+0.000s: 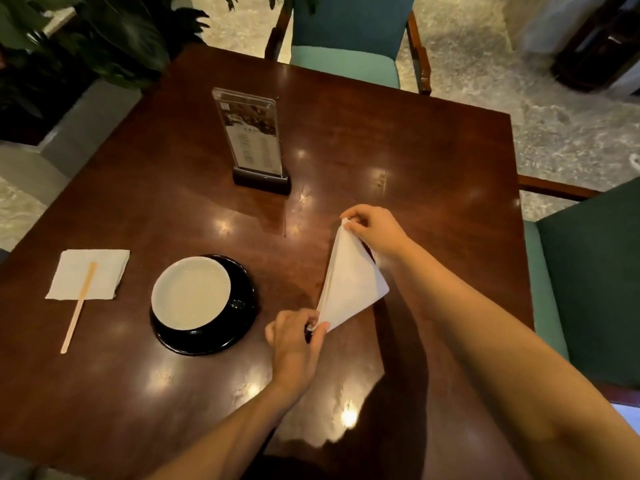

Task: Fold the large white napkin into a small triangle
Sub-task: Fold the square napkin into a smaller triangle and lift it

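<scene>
The white napkin (349,282) is folded into a long triangle and held just above the dark wooden table (415,161), right of centre. My right hand (375,230) pinches its far tip between thumb and fingers. My left hand (296,344) pinches the near corner, right beside the saucer. The third corner hangs free to the right, under my right wrist. Part of the napkin's right edge is hidden by my right forearm.
A white cup on a black saucer (204,304) stands left of my left hand. Further left lies a small napkin (90,275) with a wooden stirrer (78,308) on it. An acrylic menu stand (254,140) rises mid-table. Teal chairs (346,46) stand beyond and at right.
</scene>
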Tool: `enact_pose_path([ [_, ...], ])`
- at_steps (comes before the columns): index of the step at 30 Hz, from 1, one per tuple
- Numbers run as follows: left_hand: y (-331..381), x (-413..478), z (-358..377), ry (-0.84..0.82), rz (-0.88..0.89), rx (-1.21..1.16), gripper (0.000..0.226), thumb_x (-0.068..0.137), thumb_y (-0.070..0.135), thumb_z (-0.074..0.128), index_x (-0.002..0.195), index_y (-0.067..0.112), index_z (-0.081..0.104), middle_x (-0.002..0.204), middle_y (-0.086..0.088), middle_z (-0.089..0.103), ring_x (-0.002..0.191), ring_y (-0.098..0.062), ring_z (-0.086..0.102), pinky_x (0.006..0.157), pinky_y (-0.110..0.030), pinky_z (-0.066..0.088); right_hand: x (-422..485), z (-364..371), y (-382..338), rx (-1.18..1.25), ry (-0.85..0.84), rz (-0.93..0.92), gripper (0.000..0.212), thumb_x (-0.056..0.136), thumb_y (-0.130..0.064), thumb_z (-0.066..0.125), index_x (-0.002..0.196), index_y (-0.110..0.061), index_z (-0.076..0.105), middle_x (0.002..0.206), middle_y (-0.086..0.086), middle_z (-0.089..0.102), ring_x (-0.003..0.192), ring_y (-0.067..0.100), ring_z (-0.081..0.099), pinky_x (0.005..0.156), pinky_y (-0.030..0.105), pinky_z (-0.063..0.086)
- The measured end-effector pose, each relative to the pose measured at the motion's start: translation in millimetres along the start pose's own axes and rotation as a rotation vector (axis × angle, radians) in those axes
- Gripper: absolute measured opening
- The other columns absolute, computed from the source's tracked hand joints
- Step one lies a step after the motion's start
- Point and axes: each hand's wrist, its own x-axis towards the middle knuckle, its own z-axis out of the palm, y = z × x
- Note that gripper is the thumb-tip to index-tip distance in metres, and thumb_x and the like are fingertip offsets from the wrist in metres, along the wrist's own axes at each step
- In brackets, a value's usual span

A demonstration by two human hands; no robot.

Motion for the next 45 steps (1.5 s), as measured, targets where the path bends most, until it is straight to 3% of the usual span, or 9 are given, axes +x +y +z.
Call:
enact_pose_path([
  [3,2.7,-1.3,-0.1,0.04,0.023,0.034,0.007,0.084,0.024,0.067,0.079,0.021,0.063,0.081,0.016,0.053,0.089,-0.007,0.037,0.075,-0.019,0.016,11.6,10.6,5.9,0.04,-0.011,0.073,0.017,0.093,-0.019,0.055,0.103,-0.015,0.069,0.089,0.007,0.067,0.087,0.028,0.061,0.076,0.034,0.047],
  [13,-3.6,1.6,2.5,0.078,0.133,0.198,0.034,0.088,0.046,0.04,0.083,0.023,0.064,0.083,0.014,0.051,0.087,0.0,0.027,0.077,-0.02,0.014,23.0,32.6,13.3,0.015,0.079,0.065,0.016,0.09,-0.015,0.057,0.099,-0.008,0.069,0.097,0.001,0.055,0.08,0.01,0.049,0.073,0.014,0.032],
  [17,-5.9,1.3,5.1,0.099,0.143,0.235,0.025,0.088,0.042,0.048,0.082,0.022,0.062,0.085,0.01,0.054,0.086,-0.001,0.025,0.08,-0.026,0.022,22.9,32.0,17.7,0.008,0.082,0.054,0.017,0.091,-0.014,0.056,0.102,-0.01,0.068,0.095,-0.001,0.054,0.076,0.011,0.049,0.064,0.01,0.03],
  [20,0.7,3.5,3.5,0.097,0.172,0.237,0.027,0.084,0.037,0.055,0.104,0.02,0.058,0.104,0.004,0.055,0.097,-0.006,0.032,0.087,-0.038,0.039,20.2,33.0,21.5,0.008,0.093,0.01,0.019,0.091,-0.008,0.054,0.105,-0.011,0.067,0.094,-0.001,0.053,0.076,0.01,0.049,0.066,0.004,0.033],
  [22,10.9,11.5,4.7,0.021,0.367,0.274,0.048,0.086,0.034,0.05,0.13,0.016,0.043,0.133,-0.003,0.046,0.123,-0.015,0.034,0.104,-0.04,0.032,16.4,35.7,23.7,0.027,0.111,-0.049,0.022,0.091,-0.003,0.052,0.105,-0.011,0.067,0.094,0.0,0.052,0.078,0.01,0.048,0.07,0.0,0.032],
  [30,4.5,40.9,31.5,-0.25,0.617,0.633,0.061,0.095,0.043,0.028,0.146,0.009,0.026,0.154,-0.011,0.022,0.143,-0.024,0.013,0.111,-0.045,0.018,3.8,45.7,50.5,-0.248,0.208,-0.183,0.023,0.091,-0.009,0.041,0.098,-0.011,0.063,0.098,0.007,0.055,0.094,0.026,0.049,0.082,0.034,0.036],
  [34,5.7,42.0,31.3,-0.268,0.633,0.689,0.067,0.094,0.051,0.026,0.146,0.009,0.022,0.154,-0.014,0.02,0.144,-0.026,0.011,0.111,-0.046,0.017,-2.3,29.0,44.1,-0.301,0.271,-0.16,0.034,0.092,-0.011,0.04,0.12,-0.007,0.059,0.121,0.012,0.058,0.114,0.032,0.049,0.096,0.042,0.039],
  [39,7.6,42.9,32.4,-0.293,0.628,0.723,0.07,0.093,0.052,0.029,0.144,0.003,0.026,0.15,-0.016,0.03,0.143,-0.028,0.015,0.112,-0.046,0.016,-48.2,44.7,39.4,-0.511,-0.153,-0.483,0.055,0.099,-0.037,0.021,0.148,-0.012,0.021,0.156,0.003,0.017,0.145,0.016,0.01,0.119,0.038,0.004],
  [45,-1.4,22.6,28.6,-0.26,0.565,0.699,0.075,0.092,0.052,0.029,0.145,0.0,0.021,0.154,-0.017,0.015,0.143,-0.027,0.009,0.113,-0.043,0.013,-51.5,58.1,56.3,-0.607,-0.08,-0.344,0.053,0.102,-0.038,0.021,0.15,-0.018,0.011,0.158,-0.003,0.004,0.145,0.011,-0.004,0.118,0.04,-0.002],
])
